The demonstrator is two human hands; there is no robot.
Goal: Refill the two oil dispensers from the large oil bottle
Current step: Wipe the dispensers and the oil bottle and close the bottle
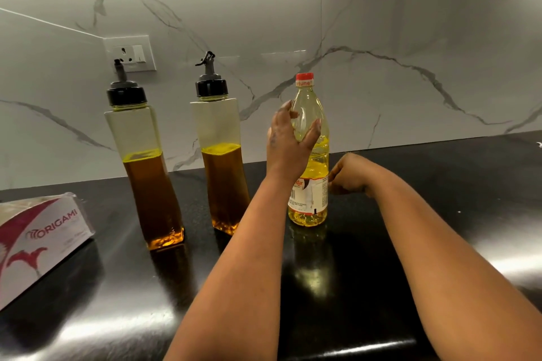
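Two tall clear oil dispensers with black pour-spout caps stand on the black counter, each about half full of amber oil: the left dispenser (143, 167) and the right dispenser (221, 161). To their right stands the large oil bottle (311, 155), clear with yellow oil, a red cap and a white label. My left hand (289, 141) grips the bottle's upper body, thumb and fingers curled round it. My right hand (349, 174) sits beside the bottle's label on the right, fingers curled; whether it touches the bottle is unclear.
A white and red Origami tissue box (38, 240) lies at the counter's left edge. A marble backsplash with a wall socket (130, 53) rises behind the dispensers. The glossy black counter (440, 199) stretches to the right and toward me.
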